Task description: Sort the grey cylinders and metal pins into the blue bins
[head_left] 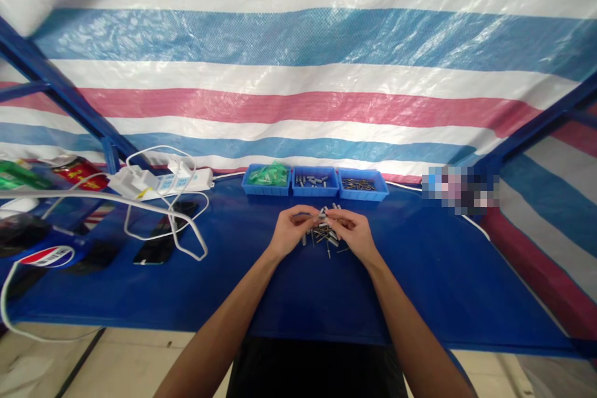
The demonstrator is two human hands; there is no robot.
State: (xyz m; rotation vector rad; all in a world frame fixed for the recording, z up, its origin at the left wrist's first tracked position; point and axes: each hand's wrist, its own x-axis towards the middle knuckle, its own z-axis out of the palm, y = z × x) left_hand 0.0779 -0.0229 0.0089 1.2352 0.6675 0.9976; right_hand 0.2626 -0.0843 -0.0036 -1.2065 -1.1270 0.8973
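Two bare hands meet over the middle of a blue table (420, 286), fingertips nearly touching. The left hand (291, 230) and the right hand (353, 231) each pinch one end of a small metal part (323, 216), held just above the tabletop between them; the piece is too small to tell its shape exactly. Directly beneath and slightly beyond the fingers lies a loose heap of small metal pieces (323, 235), grey sleeves mixed with thin dark pins, scattered on the table surface.

Farther back, against the striped tarpaulin wall (298, 74), three blue trays stand in a row touching one another: the left tray (266, 179) holds green bits, the middle tray (315, 181) holds grey metal sleeves, the right tray (363, 185) holds thin dark pins.

To the left, a white power strip (161, 181) sits with white cables (184, 233) looping across the table, and a black phone (156, 247) lies beside them, well apart from the hands
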